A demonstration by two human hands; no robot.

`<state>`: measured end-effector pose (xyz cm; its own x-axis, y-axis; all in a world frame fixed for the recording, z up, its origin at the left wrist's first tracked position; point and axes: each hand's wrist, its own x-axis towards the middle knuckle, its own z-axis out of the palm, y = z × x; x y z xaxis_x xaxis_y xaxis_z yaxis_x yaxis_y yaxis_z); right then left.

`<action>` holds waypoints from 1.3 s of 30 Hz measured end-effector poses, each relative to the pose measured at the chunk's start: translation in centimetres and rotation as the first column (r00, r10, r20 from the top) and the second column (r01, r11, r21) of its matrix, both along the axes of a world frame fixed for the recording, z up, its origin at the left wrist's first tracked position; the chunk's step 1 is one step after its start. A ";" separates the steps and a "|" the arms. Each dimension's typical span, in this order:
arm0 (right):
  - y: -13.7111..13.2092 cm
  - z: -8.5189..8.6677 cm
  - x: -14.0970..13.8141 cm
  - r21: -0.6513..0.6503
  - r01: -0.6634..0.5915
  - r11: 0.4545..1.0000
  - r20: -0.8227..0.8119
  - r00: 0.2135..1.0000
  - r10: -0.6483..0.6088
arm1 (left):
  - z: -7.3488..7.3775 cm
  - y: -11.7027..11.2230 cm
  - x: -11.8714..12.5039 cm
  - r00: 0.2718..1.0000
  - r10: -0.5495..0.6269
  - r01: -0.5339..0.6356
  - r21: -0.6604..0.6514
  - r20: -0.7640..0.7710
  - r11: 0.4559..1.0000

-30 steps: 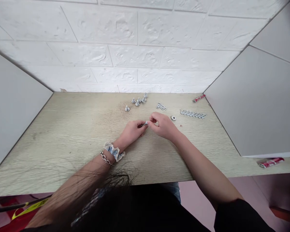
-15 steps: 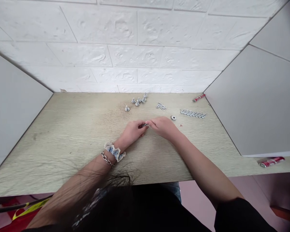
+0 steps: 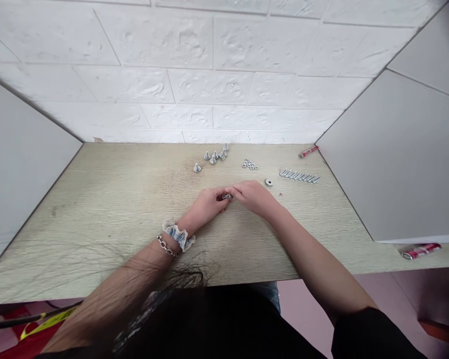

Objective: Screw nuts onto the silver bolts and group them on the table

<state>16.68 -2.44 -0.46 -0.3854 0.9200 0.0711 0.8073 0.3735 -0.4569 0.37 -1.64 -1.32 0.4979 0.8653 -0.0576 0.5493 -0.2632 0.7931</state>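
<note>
My left hand (image 3: 211,202) pinches a small silver bolt (image 3: 227,196) above the middle of the table. My right hand (image 3: 250,196) meets it from the other side, thumb and fingers closed at the bolt's end. The fingers cover most of the bolt, so any nut or washer on it is hard to make out. Just right of my right hand lies a round metal washer (image 3: 269,182). Beyond the hands is a cluster of small nuts (image 3: 250,164). A row of loose bolts (image 3: 300,176) lies farther right.
Several bolts with wide washers (image 3: 214,157) stand near the wall, with one such bolt (image 3: 197,168) apart from them. A red battery (image 3: 308,151) lies by the right panel (image 3: 400,164), another red battery (image 3: 421,251) near the front edge. A white brick-patterned wall (image 3: 190,89) closes the back.
The hands stay in nearly the same place. The bolt between the fingers has turned slightly, and more of its shiny metal shows now. Everything on the table lies as before.
</note>
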 end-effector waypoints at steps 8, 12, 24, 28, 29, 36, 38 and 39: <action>-0.4 0.5 -0.2 -0.004 0.062 0.998 -0.056 0.996 -0.062 | -0.1 -0.1 0.1 0.999 0.023 -0.021 -0.048 0.030 0.999; -0.2 -0.1 -0.2 0.016 -0.023 1.000 -0.247 0.969 0.027 | -0.3 0.1 0.1 0.997 0.041 -0.036 -0.073 0.072 0.997; -0.1 0.3 -0.2 -0.028 0.107 0.994 0.036 0.994 -0.106 | -0.3 0.1 0.1 0.998 0.059 -0.057 -0.051 0.039 0.997; -0.4 0.3 -0.4 0.028 0.040 0.999 0.032 0.999 -0.041 | -0.4 0.2 0.1 0.997 0.059 -0.056 -0.061 0.047 0.997; -0.5 0.3 -0.5 0.028 0.033 0.999 0.033 0.999 -0.034 | -0.4 0.2 0.0 0.997 0.054 -0.050 -0.069 0.049 0.996; -0.4 0.0 -0.4 -0.040 -0.013 0.999 -0.076 0.997 0.010 | -0.5 0.2 0.0 0.997 0.057 -0.053 -0.077 0.045 0.996; -0.3 0.0 -0.4 -0.037 -0.027 0.999 -0.069 0.997 0.024 | -0.4 0.2 0.0 0.998 0.048 -0.045 -0.065 0.040 0.997; -0.3 0.0 -0.4 -0.031 -0.006 1.000 -0.039 0.999 0.005 | -0.3 0.1 0.0 0.999 0.035 -0.033 -0.057 0.036 0.998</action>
